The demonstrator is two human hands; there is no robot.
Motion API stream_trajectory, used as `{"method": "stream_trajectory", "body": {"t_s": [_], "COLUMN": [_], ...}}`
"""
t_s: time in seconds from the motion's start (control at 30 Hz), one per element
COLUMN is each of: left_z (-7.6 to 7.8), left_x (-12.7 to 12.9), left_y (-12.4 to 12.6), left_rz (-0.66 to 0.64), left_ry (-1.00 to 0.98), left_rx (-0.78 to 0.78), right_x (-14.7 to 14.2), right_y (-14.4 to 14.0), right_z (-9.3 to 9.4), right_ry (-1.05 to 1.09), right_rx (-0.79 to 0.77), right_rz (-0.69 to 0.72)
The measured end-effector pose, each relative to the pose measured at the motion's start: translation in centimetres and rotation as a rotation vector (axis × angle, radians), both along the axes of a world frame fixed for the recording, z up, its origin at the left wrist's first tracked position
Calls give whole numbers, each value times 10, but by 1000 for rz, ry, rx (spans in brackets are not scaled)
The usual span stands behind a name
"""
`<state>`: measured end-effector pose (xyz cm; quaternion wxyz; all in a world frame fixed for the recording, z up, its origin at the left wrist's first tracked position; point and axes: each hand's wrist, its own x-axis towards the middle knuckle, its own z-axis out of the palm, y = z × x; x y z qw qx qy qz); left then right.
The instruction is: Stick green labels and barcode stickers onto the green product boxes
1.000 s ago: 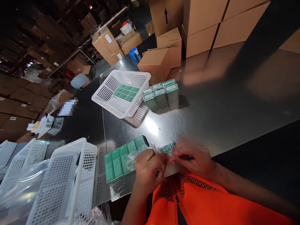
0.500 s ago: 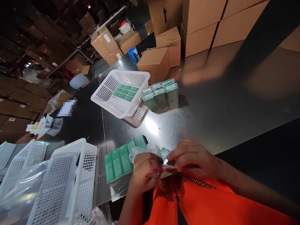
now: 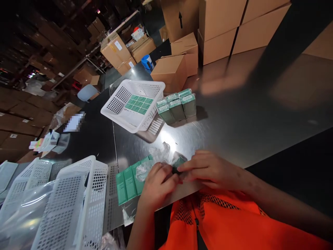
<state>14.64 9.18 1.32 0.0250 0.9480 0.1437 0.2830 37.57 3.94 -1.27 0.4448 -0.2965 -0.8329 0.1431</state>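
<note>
My left hand (image 3: pixel 156 185) and my right hand (image 3: pixel 210 170) meet at the near edge of the steel table (image 3: pixel 234 121). Between them they hold a small green box in a clear plastic bag (image 3: pixel 166 161); the bag puffs up above my fingers and partly hides the box. Just left of my left hand lies a row of green boxes (image 3: pixel 128 180) flat on the table.
A white perforated basket (image 3: pixel 122 100) holding green boxes stands mid-table, with a block of wrapped green boxes (image 3: pixel 178 106) beside it. Another white basket (image 3: pixel 75 201) with clear plastic sits at near left. Cardboard cartons (image 3: pixel 171 69) line the far side.
Both hands have moved forward, away from my chest and onto the table, carrying the bagged box. The bag has shifted and now bulges up above my fingers.
</note>
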Motion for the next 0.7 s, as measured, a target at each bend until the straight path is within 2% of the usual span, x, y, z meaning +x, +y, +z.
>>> {"method": "stream_trajectory", "body": {"t_s": [0.1, 0.27, 0.37, 0.47, 0.6, 0.7], "left_z": [-3, -7, -7, -6, -11, -20], "left_x": [-3, -6, -3, 3, 4, 2], "left_y": [2, 1, -4, -9, -14, -18], "left_rz": [-21, 35, 77, 102, 210, 233], "left_ry": [26, 142, 169, 195, 217, 180], "left_rx": [80, 173, 136, 96, 129, -22], "right_x": [3, 8, 6, 4, 8, 14], "right_y": [-1, -6, -9, -11, -10, -8], "right_z": [0, 0, 0, 0, -1, -6], "right_ry": [-43, -259, -321, -267, -200, -157], "right_rx": [-33, -68, -146, -301, -480, -633], "right_rz": [22, -246, -303, -250, -92, 4]}}
